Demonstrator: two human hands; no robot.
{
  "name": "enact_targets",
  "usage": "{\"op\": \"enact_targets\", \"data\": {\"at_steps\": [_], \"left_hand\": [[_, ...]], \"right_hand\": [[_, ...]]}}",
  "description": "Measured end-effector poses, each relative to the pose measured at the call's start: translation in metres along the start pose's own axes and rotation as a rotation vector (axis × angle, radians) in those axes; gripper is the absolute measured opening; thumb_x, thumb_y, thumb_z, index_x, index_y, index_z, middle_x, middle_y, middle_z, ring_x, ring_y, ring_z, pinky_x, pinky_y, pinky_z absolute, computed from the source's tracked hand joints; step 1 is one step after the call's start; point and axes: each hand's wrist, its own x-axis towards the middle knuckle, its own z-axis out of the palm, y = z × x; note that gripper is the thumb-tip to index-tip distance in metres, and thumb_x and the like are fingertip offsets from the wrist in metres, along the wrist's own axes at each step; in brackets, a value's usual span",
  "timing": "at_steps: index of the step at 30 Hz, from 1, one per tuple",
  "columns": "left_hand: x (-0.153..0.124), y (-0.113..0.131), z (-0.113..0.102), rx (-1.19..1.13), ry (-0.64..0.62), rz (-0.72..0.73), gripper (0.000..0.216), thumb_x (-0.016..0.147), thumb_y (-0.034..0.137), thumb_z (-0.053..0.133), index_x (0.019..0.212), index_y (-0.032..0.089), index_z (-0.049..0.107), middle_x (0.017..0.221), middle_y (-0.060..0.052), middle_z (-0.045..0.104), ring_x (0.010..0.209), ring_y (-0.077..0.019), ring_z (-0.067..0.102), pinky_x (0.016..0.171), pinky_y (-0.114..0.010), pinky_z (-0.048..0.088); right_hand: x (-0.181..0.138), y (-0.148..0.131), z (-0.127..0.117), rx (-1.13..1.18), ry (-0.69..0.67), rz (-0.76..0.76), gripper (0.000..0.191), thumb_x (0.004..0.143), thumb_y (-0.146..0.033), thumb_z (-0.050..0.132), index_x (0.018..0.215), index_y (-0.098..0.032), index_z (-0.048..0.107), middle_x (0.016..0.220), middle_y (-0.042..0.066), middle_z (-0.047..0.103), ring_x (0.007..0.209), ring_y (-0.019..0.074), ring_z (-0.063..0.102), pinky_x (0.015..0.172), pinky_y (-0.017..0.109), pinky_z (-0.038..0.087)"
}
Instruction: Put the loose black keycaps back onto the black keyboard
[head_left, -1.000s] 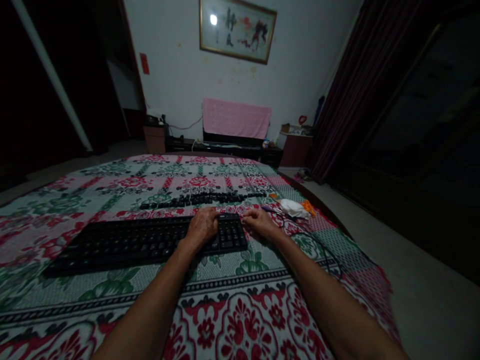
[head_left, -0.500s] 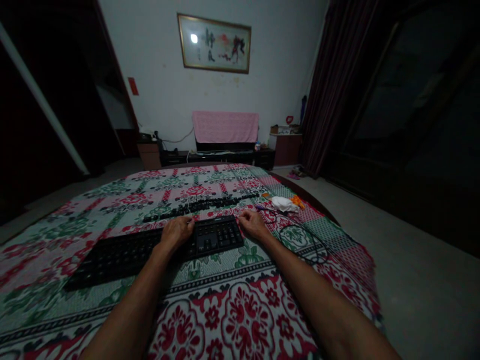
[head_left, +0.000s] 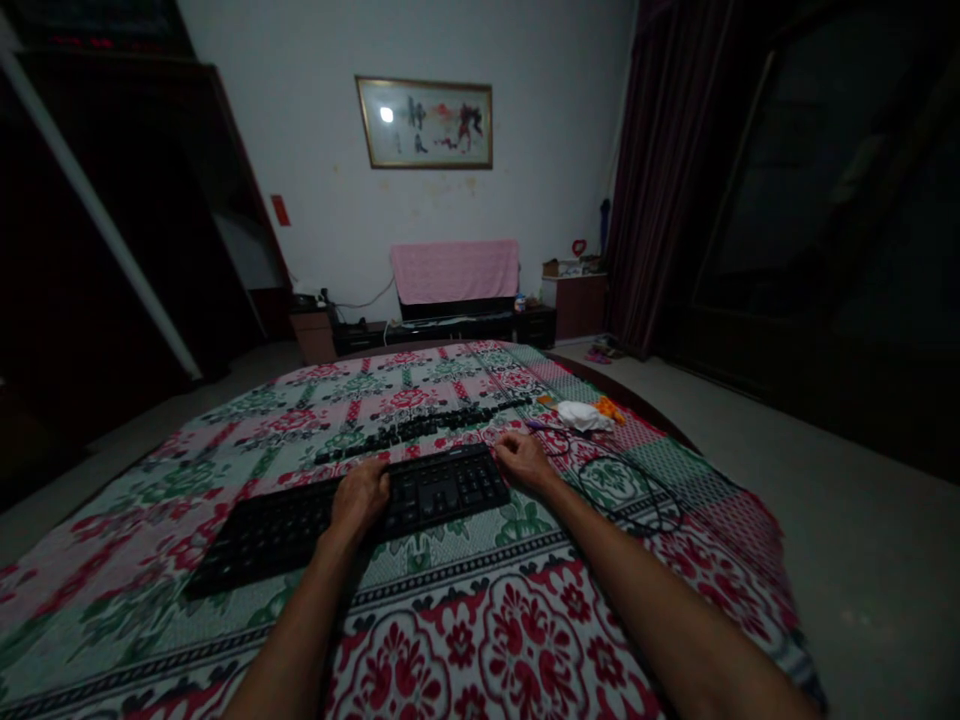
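Observation:
A black keyboard (head_left: 300,520) lies across a floral red, green and white cloth (head_left: 465,640) in the head view. My left hand (head_left: 361,497) rests on the keyboard's middle with its fingers curled down onto the keys. My right hand (head_left: 523,460) sits at the keyboard's right end, fingers bent and pinched at the upper right corner. What they pinch is too small to make out. A row of loose black keycaps (head_left: 420,425) lies on the cloth just beyond the keyboard.
A black cable (head_left: 630,495) loops on the cloth right of my right arm. A white crumpled cloth (head_left: 583,415) and an orange item (head_left: 609,408) lie at the far right. Bare floor (head_left: 825,480) lies to the right. A pink-covered cabinet (head_left: 454,272) stands at the back wall.
My left hand has slid left from the number pad to the keyboard's middle. My right hand stays at the right end. The camera has tilted up and shifted.

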Motion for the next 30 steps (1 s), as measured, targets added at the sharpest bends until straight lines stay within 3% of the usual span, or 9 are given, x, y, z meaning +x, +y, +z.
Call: {"op": "enact_targets", "data": {"at_steps": [15,30], "left_hand": [[0.005,-0.005,0.008,-0.003,0.008,-0.024,0.034,0.077,0.021,0.038,0.106,0.02,0.055,0.11,-0.004,0.057,0.103,-0.0172,0.049,0.091,-0.029,0.035],[0.008,-0.007,0.011,-0.006,0.046,-0.01,0.032,0.076,0.023,0.041,0.103,0.019,0.059,0.108,-0.005,0.059,0.102,-0.0182,0.05,0.09,-0.028,0.037]], "right_hand": [[-0.002,-0.004,-0.003,-0.031,-0.119,0.011,0.022,0.069,-0.025,0.046,0.081,-0.014,0.061,0.068,0.001,0.062,0.061,0.0118,0.055,0.057,0.021,0.04],[-0.002,-0.006,-0.001,-0.068,-0.094,-0.035,0.019,0.07,-0.024,0.045,0.073,-0.016,0.062,0.069,0.002,0.063,0.062,0.0122,0.056,0.057,0.021,0.041]]}}
